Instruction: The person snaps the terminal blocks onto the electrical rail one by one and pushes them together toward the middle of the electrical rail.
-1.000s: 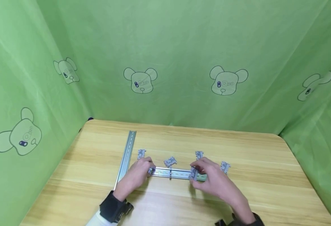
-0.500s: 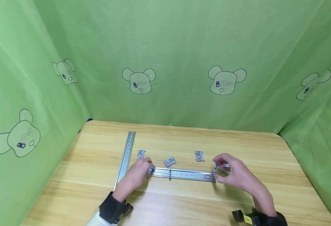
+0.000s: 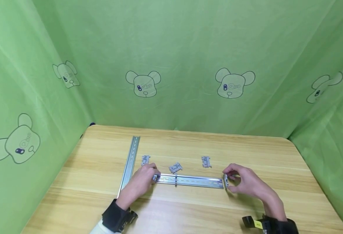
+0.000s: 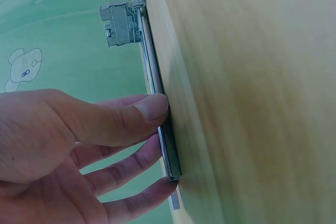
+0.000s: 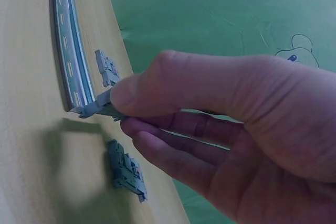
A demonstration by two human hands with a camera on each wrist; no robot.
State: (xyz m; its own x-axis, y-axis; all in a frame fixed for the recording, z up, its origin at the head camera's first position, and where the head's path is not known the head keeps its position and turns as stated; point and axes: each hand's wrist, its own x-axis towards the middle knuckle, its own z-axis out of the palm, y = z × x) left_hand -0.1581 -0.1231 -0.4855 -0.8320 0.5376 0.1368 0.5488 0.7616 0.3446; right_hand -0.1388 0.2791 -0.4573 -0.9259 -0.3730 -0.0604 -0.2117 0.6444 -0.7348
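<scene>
Since a second ago my right hand (image 3: 243, 182) has slid its grey terminal block (image 3: 226, 181) from mid-rail out to the right end of the DIN rail (image 3: 189, 180), and the block now sits just at that end, pinched between my thumb and fingers. In the right wrist view the block (image 5: 100, 107) touches the rail's end (image 5: 71, 72) under my thumb, and another loose block (image 5: 126, 171) lies on the table just below my fingers, with one more (image 5: 106, 67) beside the rail farther on.

My left hand (image 3: 143, 179) has not shifted: it holds the rail's left end, thumb on the near edge and fingers on the far side, as the left wrist view shows (image 4: 79, 145). One block (image 4: 122, 23) is clipped on the rail (image 4: 157, 98) a little beyond my thumb.

Beyond my left knuckles lies a second, longer rail (image 3: 130, 162) running away from me, with a loose block (image 3: 145, 160) beside it. Two more loose blocks (image 3: 175, 167) (image 3: 206, 161) lie on the wooden table (image 3: 247, 149) past the rail between my hands.
</scene>
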